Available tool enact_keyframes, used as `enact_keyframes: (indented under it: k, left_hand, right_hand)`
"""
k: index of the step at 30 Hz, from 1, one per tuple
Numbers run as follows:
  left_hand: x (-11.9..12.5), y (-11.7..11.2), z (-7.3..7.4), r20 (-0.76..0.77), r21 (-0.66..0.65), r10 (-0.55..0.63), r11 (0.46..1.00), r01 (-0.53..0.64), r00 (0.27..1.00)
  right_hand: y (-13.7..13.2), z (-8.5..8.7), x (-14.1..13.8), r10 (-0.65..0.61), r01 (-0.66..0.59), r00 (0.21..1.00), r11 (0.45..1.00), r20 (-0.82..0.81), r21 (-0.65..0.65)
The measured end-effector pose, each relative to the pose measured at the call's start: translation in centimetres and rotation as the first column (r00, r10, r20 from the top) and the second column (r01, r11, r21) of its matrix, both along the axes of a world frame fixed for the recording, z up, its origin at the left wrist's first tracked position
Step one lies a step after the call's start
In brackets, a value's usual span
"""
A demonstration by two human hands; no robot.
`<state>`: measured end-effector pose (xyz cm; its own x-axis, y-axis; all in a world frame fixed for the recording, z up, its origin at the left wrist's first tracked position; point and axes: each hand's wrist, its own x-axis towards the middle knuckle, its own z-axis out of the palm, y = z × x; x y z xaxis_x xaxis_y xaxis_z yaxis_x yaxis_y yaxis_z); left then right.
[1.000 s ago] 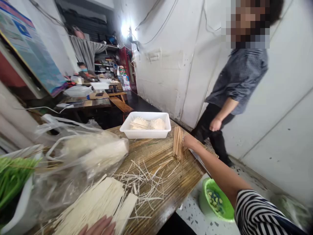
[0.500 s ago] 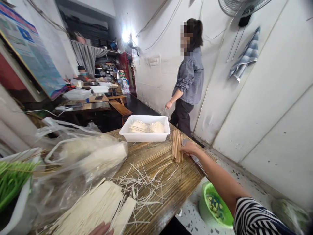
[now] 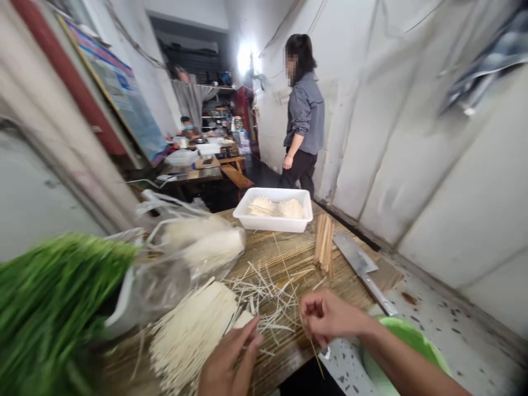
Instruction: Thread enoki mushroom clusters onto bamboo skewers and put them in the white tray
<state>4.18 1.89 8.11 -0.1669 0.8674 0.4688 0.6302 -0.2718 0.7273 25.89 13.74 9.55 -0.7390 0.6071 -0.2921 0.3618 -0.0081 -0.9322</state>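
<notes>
On the left, the stack of pale strips (image 3: pixel 193 330) lies just beside the left hand (image 3: pixel 226 360), the nearer one to a small pale piece (image 3: pixel 243 318) at its fingertips — thumb and forefinger stand narrowly apart, though I cannot tell whether they grip it. Right of that piece and the loose strips (image 3: pixel 282 328), the right hand (image 3: pixel 330 316) pinches a thin stick (image 3: pixel 315 355) in curled fingers, its long axis slanting down and rightward.

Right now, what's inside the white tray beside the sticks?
In the white tray: two pale clumps, side by side. The tray's near wall hides their lower parts and whatever lies beneath.
</notes>
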Motion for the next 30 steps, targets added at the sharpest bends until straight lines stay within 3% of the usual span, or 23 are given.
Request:
enact_keyframes:
  k: [3, 7, 12, 18, 20, 22, 24, 25, 26, 28, 30]
  left_hand:
    - [1.9, 0.8, 1.8, 0.199, -0.239, 0.132, 0.967, -0.082, 0.971]
    - [3.0, 1.6, 3.2, 0.459, -0.331, 0.231, 0.94, -0.076, 0.858]
    - [3.7, 2.0, 3.8, 0.562, -0.344, 0.257, 0.937, -0.06, 0.786]
    - [4.5, 2.6, 3.5, 0.55, -0.341, 0.245, 0.939, -0.053, 0.798]
    - [4.3, 2.5, 3.8, 0.536, -0.323, 0.258, 0.942, -0.087, 0.804]
    - [3.7, 2.1, 4.5, 0.476, -0.265, 0.303, 0.945, -0.193, 0.826]
    - [2.8, 1.4, 5.3, 0.325, -0.093, 0.373, 0.927, -0.363, 0.869]
    - [2.4, 1.1, 5.8, 0.211, 0.058, 0.394, 0.909, -0.413, 0.895]
    - [2.1, 0.9, 6.1, 0.081, 0.226, 0.393, 0.888, -0.4, 0.916]
    - [2.1, 0.6, 6.4, -0.194, 0.47, 0.312, 0.862, -0.192, 0.93]
    - [2.7, 0.7, 6.1, -0.439, 0.504, 0.157, 0.858, 0.097, 0.885]
  right_hand:
    - [-2.5, -0.3, -2.2, 0.148, -0.152, 0.985, 0.988, -0.092, -0.037]
    - [-3.5, -0.4, -2.9, 0.25, -0.249, 0.958, 0.968, -0.142, 0.03]
    - [-3.5, -0.4, -2.0, 0.177, -0.145, 0.971, 0.97, -0.16, 0.194]
    - [-3.7, -0.1, -1.8, 0.14, -0.095, 0.978, 0.957, -0.153, 0.273]
    - [-3.4, -0.2, -1.6, 0.145, -0.092, 0.984, 0.915, -0.107, 0.392]
    - [-3.0, -0.4, -1.1, 0.045, 0.025, 0.993, 0.825, -0.109, 0.565]
    - [-2.7, -0.4, -0.5, -0.127, 0.231, 0.971, 0.708, -0.202, 0.668]
    - [-2.7, -0.2, -0.3, -0.18, 0.305, 0.951, 0.687, -0.252, 0.66]
    - [-2.8, 0.1, -0.1, -0.194, 0.333, 0.939, 0.721, -0.284, 0.608]
    - [-3.2, 0.9, 0.0, -0.117, 0.24, 0.941, 0.892, -0.318, 0.382]
    - [-3.6, 1.7, -0.4, -0.063, 0.115, 0.925, 0.986, -0.376, 0.119]
